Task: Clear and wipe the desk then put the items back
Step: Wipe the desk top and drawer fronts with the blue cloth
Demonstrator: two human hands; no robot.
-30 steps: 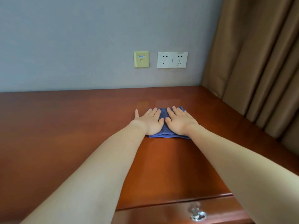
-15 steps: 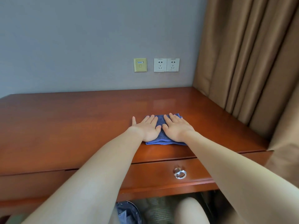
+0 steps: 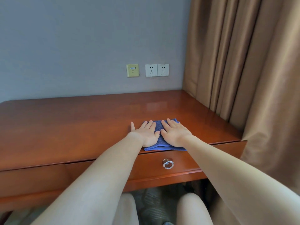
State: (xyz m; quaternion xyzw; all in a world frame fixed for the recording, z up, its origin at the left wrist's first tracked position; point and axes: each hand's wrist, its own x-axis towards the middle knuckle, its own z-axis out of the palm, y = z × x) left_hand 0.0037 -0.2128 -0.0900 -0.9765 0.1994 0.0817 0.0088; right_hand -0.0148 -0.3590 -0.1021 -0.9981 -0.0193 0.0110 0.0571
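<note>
Seated close to a reddish-brown wooden table (image 3: pixel 73 127), looking down along two bare forearms stretched forward. Pressing a folded blue cloth (image 3: pixel 162 147) flat against the tabletop with both palms, side by side. Left grip (image 3: pixel 146 135) on the left half of the cloth, right grip (image 3: pixel 174 135) on the right half, thumbs almost meeting in the middle with a strip of blue showing between them. Both released: fingers straight and a little spread, curled round nothing, only lying on the fabric and bearing down. Left little finger splayed out beyond the cloth's left border, over bare wood.

Cloth lying right of centre, at the near side of the table, its near border right along the front lip. Far corners peeping out past the fingertips.

Just under that lip, a drawer front (image 3: pixel 186 161) of the same wood, with a silver ring pull (image 3: pixel 168 164) hanging directly below the cloth.

On the grey-blue wall (image 3: pixel 81 46) beyond the far edge, a yellowish plate (image 3: pixel 132 70) and, just to its right with a small gap, a white double socket (image 3: pixel 157 70).

Along the right side, tan curtains (image 3: pixel 243 62) falling in long folds, close against the table's right end.

Under the table, nearest of all, two bare knees (image 3: pixel 193 208), with dark patterned carpet (image 3: pixel 152 202) between them.
</note>
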